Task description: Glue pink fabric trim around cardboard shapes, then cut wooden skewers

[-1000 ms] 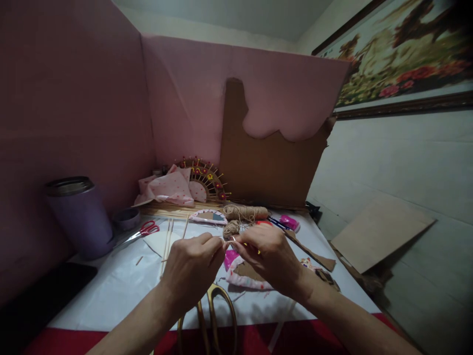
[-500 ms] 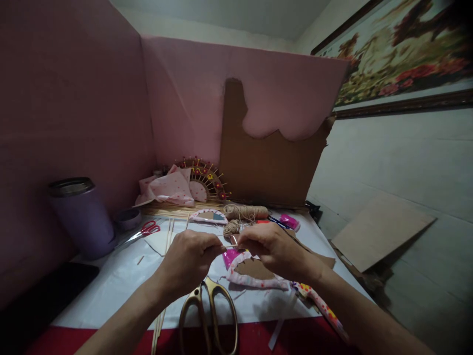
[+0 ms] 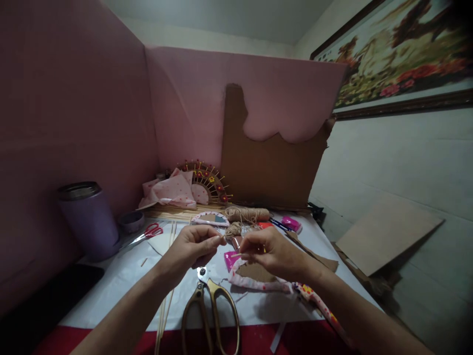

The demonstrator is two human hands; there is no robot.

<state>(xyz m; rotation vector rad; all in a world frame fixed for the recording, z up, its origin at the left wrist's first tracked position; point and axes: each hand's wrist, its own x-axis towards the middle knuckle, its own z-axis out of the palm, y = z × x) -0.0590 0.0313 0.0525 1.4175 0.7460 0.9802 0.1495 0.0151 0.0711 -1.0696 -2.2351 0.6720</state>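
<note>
Over the table, my left hand (image 3: 199,246) is closed in a pinch; what lies between its thumb and forefinger is too small to make out. Just to its right, my right hand (image 3: 265,250) pinches a short thin wooden stick (image 3: 236,255), its end poking out toward the left hand. The two hands are slightly apart. Below the right hand lies a cardboard piece edged with spotted fabric (image 3: 254,278). Gold-handled scissors (image 3: 201,298) rest on the table below and between the hands. Long thin sticks (image 3: 165,310) lie beneath my left forearm.
Behind the hands are a twine roll (image 3: 254,214), a twine ball (image 3: 233,230) and pink packets (image 3: 291,224). Red-handled scissors (image 3: 152,230) and a purple tumbler (image 3: 88,222) stand left. A cut cardboard sheet (image 3: 273,172) leans at the back.
The stick that spanned both hands now shows only at my right fingers. My left fingertips have risen a little and the hands have tilted. The view has shifted slightly.
</note>
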